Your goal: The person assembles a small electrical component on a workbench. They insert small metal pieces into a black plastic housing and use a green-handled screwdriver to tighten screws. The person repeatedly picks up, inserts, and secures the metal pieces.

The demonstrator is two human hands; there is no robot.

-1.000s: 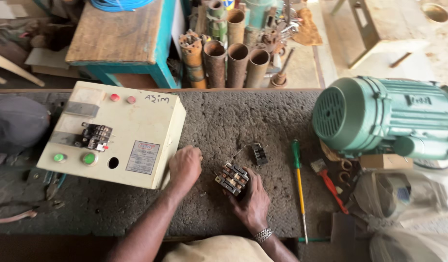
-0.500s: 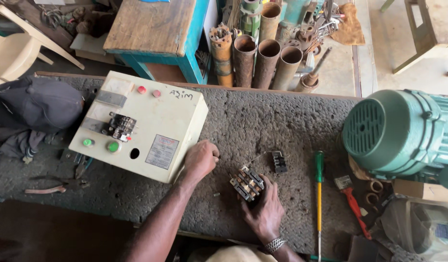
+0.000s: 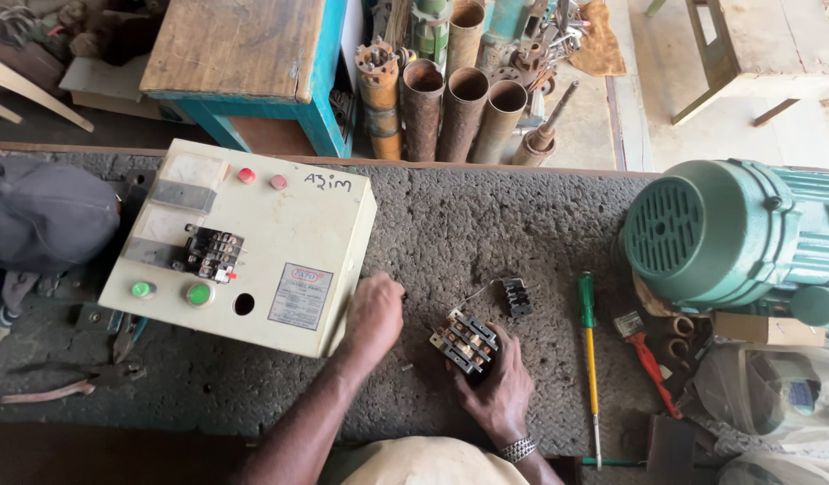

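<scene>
The left hand (image 3: 375, 314) rests on the desk (image 3: 486, 216), fingers curled into a loose fist, against the lower right corner of the cream control box (image 3: 253, 242). Whether it pinches anything cannot be told. The right hand (image 3: 497, 388) is closed around a small black switch block (image 3: 465, 341) with copper terminals, held just above the desk surface in front of the person. A smaller black part (image 3: 517, 297) with a thin wire lies on the desk just beyond the block, apart from it. A green-handled screwdriver (image 3: 588, 350) lies to the right of the right hand, pointing toward the person. A red-handled tool (image 3: 649, 357) lies beside it. A green electric motor (image 3: 737, 238) sits at the right end of the desk. The control box carries two green buttons, two red buttons and a black relay on its face.
</scene>
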